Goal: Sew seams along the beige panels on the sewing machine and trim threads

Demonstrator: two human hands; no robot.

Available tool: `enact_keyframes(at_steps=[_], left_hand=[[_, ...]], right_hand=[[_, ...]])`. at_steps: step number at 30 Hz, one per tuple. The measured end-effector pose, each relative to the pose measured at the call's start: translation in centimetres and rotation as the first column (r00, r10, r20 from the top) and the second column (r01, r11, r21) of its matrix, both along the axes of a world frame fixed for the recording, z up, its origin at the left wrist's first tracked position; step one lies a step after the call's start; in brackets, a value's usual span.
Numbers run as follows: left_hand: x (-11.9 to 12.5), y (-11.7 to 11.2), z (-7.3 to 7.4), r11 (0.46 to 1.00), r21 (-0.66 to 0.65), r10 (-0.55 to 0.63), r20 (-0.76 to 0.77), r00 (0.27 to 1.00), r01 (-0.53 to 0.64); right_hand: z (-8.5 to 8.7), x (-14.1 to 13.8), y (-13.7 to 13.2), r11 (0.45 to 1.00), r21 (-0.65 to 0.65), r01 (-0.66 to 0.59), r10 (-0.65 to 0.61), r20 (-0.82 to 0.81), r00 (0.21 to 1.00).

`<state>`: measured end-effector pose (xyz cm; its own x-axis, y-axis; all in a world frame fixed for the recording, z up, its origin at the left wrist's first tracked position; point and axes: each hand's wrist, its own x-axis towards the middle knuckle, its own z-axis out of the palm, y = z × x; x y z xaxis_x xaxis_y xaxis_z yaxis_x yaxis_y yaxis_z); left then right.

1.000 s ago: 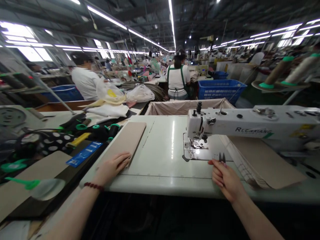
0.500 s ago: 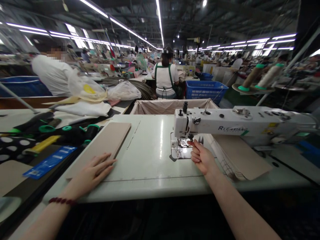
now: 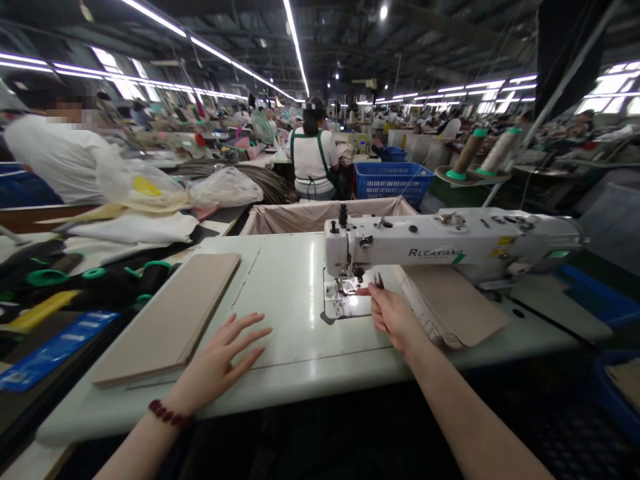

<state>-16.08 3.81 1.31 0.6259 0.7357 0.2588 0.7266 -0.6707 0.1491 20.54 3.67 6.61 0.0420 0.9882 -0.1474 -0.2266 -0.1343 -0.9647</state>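
Right hand: your right hand (image 3: 395, 317) is curled around small thread snips (image 3: 379, 281), their dark tips poking up past the knuckles; forefinger stretched toward the needle area of the sewing machine (image 3: 440, 243)
Left hand: your left hand (image 3: 220, 363) lies flat and spread on the table (image 3: 290, 300), grasping nothing; it sits just beside the near corner of the left stack (image 3: 173, 317), not on it
Risk at the needle: your fingertip is very near the presser foot; if the machine runs, the needle could catch it; the snips' points could also nick the finger or scratch the needle plate (image 3: 345, 303)
Risk at the stacks: the right stack (image 3: 450, 303) overhangs toward the table's edge beside your wrist; a nudge of the forearm might fan it out or slide it off
Materials: both stacks are flat tan rectangular pieces, matte, thin-layered at the edges; table glossy pale, reflecting the ceiling lights; machine body smooth white enamel, long and boxy
Around: blue basket (image 3: 393, 180) and a person in a green apron (image 3: 313, 160) well beyond the table
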Motion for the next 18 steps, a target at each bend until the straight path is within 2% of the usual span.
enact_keyframes(at_steps=[2, 3, 4, 5, 7, 8, 9, 11, 13, 15, 18], left_hand=[[0.0, -0.6, -0.3, 1.0, 0.002, -0.016, -0.028, 0.999, 0.016], [-0.3, -0.9, -0.6, 1.0, 0.003, -0.021, -0.044, 0.999, 0.021], [-0.6, -1.3, -1.1, 1.0, 0.002, -0.021, -0.062, 0.998, 0.021], [-0.9, -1.6, -1.6, 1.0, -0.003, -0.02, -0.08, 0.997, 0.02], [-1.0, -1.9, -2.7, 0.999, -0.028, -0.027, -0.11, 0.994, 0.024], [-0.7, -1.9, -3.2, 0.998, -0.046, -0.036, -0.117, 0.992, 0.031], [-0.1, -1.7, -3.4, 0.997, -0.062, -0.047, -0.116, 0.992, 0.04], [1.9, -1.2, -3.3, 0.994, -0.088, -0.078, -0.093, 0.993, 0.07], [4.6, -0.5, -2.4, 0.989, -0.105, -0.111, -0.051, 0.993, 0.105], [7.2, 0.0, -1.0, 0.982, -0.121, -0.142, 0.008, 0.99, 0.142], [10.7, 0.1, 1.2, 0.968, -0.179, -0.147, 0.163, 0.976, 0.176]], right_hand=[[1.2, 3.1, -3.2, 0.999, 0.052, -0.013, 0.001, 0.214, 0.977], [1.6, 5.0, -4.9, 0.987, 0.157, -0.04, -0.049, 0.525, 0.849], [1.8, 7.1, -6.7, 0.972, 0.228, -0.052, -0.139, 0.742, 0.655], [1.7, 9.3, -8.3, 0.971, 0.227, -0.069, -0.171, 0.871, 0.46], [0.9, 13.5, -10.7, 0.985, 0.156, -0.072, -0.147, 0.982, 0.116], [0.2, 15.3, -11.3, 0.99, 0.132, -0.055, -0.133, 0.991, -0.021], [-0.6, 16.8, -11.7, 0.991, 0.119, -0.064, -0.126, 0.986, -0.106], [-2.2, 18.9, -11.6, 0.982, 0.147, -0.119, -0.168, 0.968, -0.187], [-2.9, 19.8, -11.3, 0.961, 0.23, -0.156, -0.261, 0.941, -0.216], [-2.3, 19.7, -11.3, 0.929, 0.339, -0.149, -0.366, 0.902, -0.229], [0.5, 17.4, -12.8, 0.873, 0.442, -0.207, -0.478, 0.859, -0.182]])
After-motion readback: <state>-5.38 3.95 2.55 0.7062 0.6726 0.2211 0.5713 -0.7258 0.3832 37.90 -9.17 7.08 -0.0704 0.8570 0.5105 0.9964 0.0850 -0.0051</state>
